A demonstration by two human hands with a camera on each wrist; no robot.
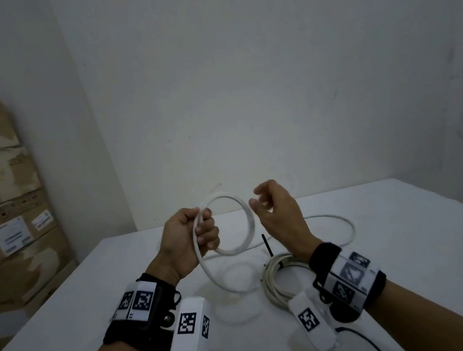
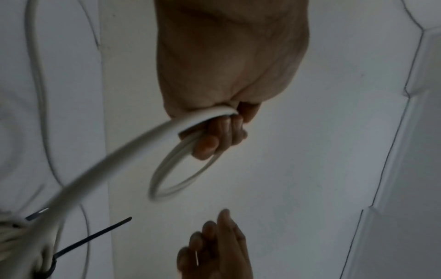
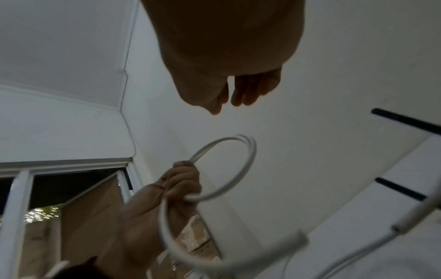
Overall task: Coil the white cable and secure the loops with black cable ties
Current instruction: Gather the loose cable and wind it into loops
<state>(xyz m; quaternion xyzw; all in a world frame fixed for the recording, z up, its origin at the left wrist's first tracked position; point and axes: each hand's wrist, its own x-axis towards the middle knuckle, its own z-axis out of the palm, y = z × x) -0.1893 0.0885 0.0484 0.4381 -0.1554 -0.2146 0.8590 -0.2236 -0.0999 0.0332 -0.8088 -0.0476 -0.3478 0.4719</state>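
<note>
My left hand (image 1: 202,230) grips the white cable (image 1: 244,211) in its fist, held up above the table as a round loop of two or three turns. The loop (image 2: 164,181) hangs from the curled fingers (image 2: 222,136) in the left wrist view. One strand drops from the fist and trails over the table to the right (image 1: 347,229). My right hand (image 1: 255,198) hovers just right of the loop with loosely bent fingers and holds nothing. On the table below it lies a second coiled cable bundle (image 1: 277,283) with a black cable tie (image 1: 267,246) sticking up from it.
The white table (image 1: 402,233) stands in a corner of white walls. Stacked cardboard boxes (image 1: 12,213) stand on the left, beyond the table edge. Two black cable tie ends (image 3: 405,121) (image 3: 401,189) show in the right wrist view. A dark cord (image 1: 367,340) runs by my right forearm.
</note>
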